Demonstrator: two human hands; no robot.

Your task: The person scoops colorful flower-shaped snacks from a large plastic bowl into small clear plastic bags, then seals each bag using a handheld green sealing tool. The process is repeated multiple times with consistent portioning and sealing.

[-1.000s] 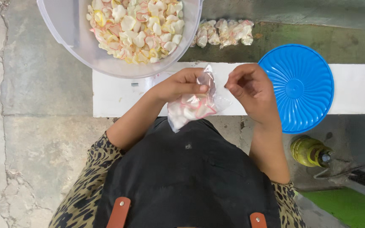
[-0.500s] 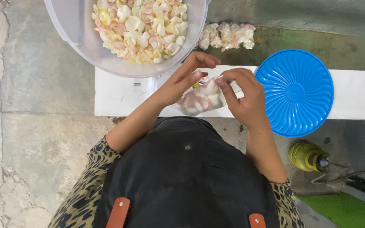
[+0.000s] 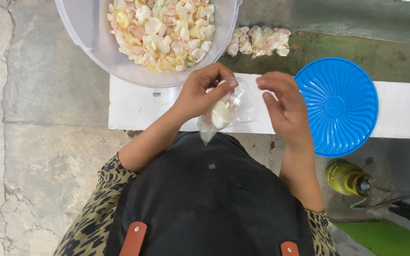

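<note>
My left hand (image 3: 200, 92) pinches a small clear plastic bag (image 3: 231, 110) partly filled with pale crackers, held above the white bench (image 3: 134, 106). The bag hangs with its pointed bottom toward my lap. My right hand (image 3: 283, 106) sits just right of the bag, fingers curled near its open top; whether it touches the plastic is unclear. Ahead of both hands stands a large translucent tub (image 3: 91, 33) full of pink, white and yellow crackers (image 3: 164, 31).
A round blue ribbed lid (image 3: 340, 106) lies on the bench to the right. Filled cracker bags (image 3: 259, 40) rest beyond it on the concrete ledge. A yellow-green bottle (image 3: 347, 178) lies on the ground at lower right. Cracked concrete floor spreads to the left.
The bag has gone from bunched between both hands to hanging from my left hand. My right hand has drawn slightly away to the right.
</note>
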